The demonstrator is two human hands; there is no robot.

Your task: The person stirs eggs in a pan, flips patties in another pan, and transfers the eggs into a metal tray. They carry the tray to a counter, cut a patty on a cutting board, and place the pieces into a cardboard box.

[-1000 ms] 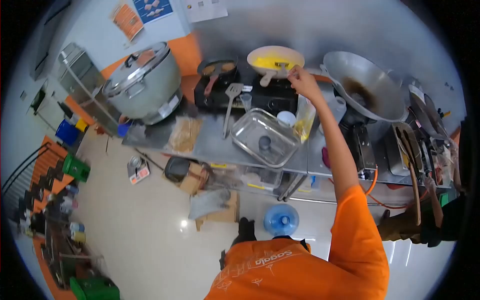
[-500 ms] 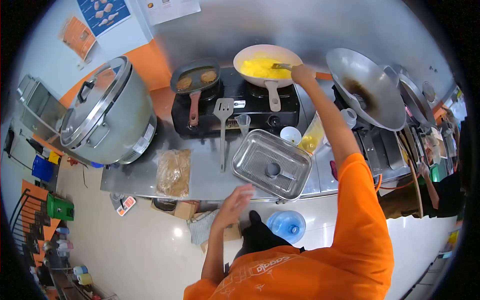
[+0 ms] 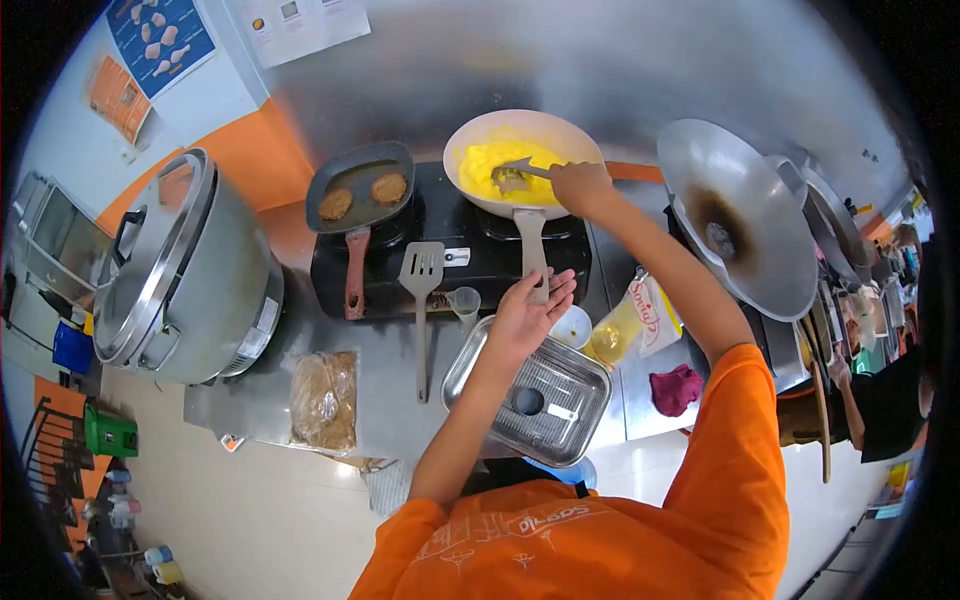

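My right hand point(image 3: 580, 187) grips a metal spoon point(image 3: 515, 175) whose bowl rests in the yellow scrambled egg point(image 3: 490, 160) inside a pale frying pan point(image 3: 470, 200) on the black stove point(image 3: 460, 245). My left hand point(image 3: 528, 312) is open, fingers spread, at the end of the pan's handle point(image 3: 533, 250), just touching or just short of it. Below that hand lies a steel tray point(image 3: 470, 365) with a wire rack.
A dark square pan point(image 3: 345, 205) with two patties sits on the left burner, a slotted spatula point(image 3: 421, 290) in front of it. Big lidded pot point(image 3: 175, 275) at left, wok point(image 3: 745, 225) at right. An oil pouch point(image 3: 635, 320), a small cup point(image 3: 462, 300) and a bagged item point(image 3: 325, 398) lie on the counter. Another person point(image 3: 885, 400) stands at the right.
My left hand rose from the counter's front edge to the pan handle. The right hand stayed at the pan with the spoon. My view moved closer to the stove.
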